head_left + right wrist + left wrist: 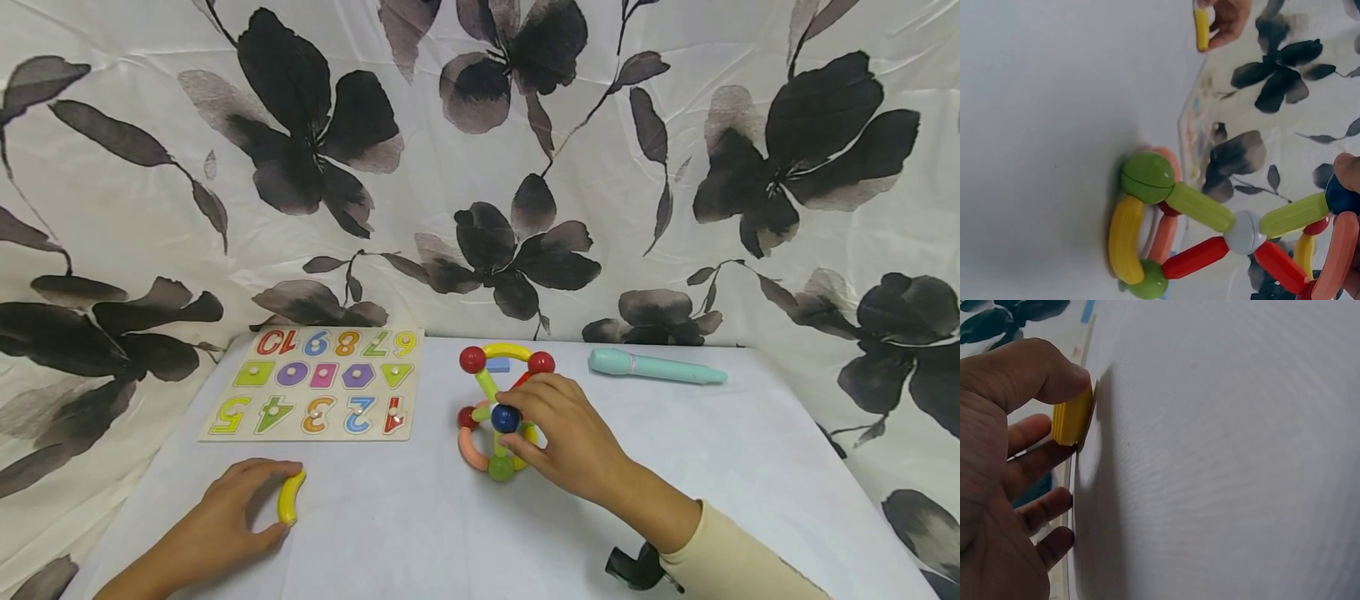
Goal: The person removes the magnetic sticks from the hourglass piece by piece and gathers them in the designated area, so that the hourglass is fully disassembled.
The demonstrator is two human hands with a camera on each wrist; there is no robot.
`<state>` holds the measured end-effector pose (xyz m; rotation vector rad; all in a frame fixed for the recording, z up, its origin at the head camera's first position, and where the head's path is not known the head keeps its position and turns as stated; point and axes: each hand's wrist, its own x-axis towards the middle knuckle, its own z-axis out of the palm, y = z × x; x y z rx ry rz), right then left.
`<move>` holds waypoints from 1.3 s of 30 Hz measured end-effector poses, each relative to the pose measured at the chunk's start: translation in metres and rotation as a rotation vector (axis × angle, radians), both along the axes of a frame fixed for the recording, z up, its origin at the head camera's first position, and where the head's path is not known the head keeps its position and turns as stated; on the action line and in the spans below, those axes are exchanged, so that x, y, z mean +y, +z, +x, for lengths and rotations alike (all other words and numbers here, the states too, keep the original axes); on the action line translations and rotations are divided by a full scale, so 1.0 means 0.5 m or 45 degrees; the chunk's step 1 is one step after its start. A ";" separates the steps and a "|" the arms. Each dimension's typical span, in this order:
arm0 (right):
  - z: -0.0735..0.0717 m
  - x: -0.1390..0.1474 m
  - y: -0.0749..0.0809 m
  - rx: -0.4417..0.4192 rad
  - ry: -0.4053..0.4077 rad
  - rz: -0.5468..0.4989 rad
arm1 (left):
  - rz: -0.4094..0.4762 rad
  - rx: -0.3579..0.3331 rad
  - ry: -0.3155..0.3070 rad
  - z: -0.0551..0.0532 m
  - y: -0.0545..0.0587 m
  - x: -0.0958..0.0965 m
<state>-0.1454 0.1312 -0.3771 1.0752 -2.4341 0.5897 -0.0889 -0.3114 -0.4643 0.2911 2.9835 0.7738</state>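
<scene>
My left hand (217, 521) pinches a yellow curved rod (289, 500) by its two ends, thumb at the near end, just over the table. In the left wrist view the thumb presses the ribbed yellow rod (1072, 419). My right hand (573, 437) grips a dark blue ball (506, 418) on top of a ball-and-rod structure. That structure stands on the table, with red balls, a green ball (501, 468), and yellow, red, lime and salmon rods. A white ball (1245, 232) joins its middle in the right wrist view.
A wooden number-and-shape puzzle board (300, 400) lies at the back left. A mint-green pen-shaped object (656, 367) lies at the back right. Behind the structure is a small blue piece (498, 365). A black object (636, 568) appears by the right wrist. A floral cloth (495, 167) hangs behind.
</scene>
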 end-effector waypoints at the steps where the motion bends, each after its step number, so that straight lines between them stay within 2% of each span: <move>1: 0.000 0.000 0.000 0.002 0.001 0.001 | -0.008 -0.006 -0.001 -0.001 -0.001 -0.001; 6: -0.003 0.001 0.001 -0.002 0.006 0.013 | -0.025 -0.006 -0.023 -0.003 0.000 -0.003; 10: -0.006 0.001 0.002 -0.010 0.003 0.024 | -0.045 0.043 -0.080 -0.006 0.015 0.003; 14: -0.009 0.002 0.002 -0.010 0.012 0.023 | -0.074 0.078 -0.121 -0.014 0.058 0.032; 17: -0.010 0.003 0.003 -0.009 0.019 0.011 | -0.091 0.116 -0.162 -0.024 0.101 0.072; 20: -0.012 0.006 0.002 -0.010 0.016 0.002 | -0.096 0.194 -0.220 -0.040 0.136 0.119; 25: -0.013 0.008 0.000 -0.017 0.016 -0.002 | -0.050 0.270 -0.250 -0.070 0.170 0.195; 31: -0.015 0.008 0.000 -0.023 0.015 -0.014 | 0.091 0.331 -0.269 -0.102 0.186 0.267; 35: -0.016 0.010 0.000 -0.026 0.010 -0.027 | 0.174 0.354 -0.280 -0.132 0.184 0.308; 39: -0.015 0.012 -0.001 -0.030 0.004 -0.042 | 0.270 0.332 -0.273 -0.168 0.178 0.346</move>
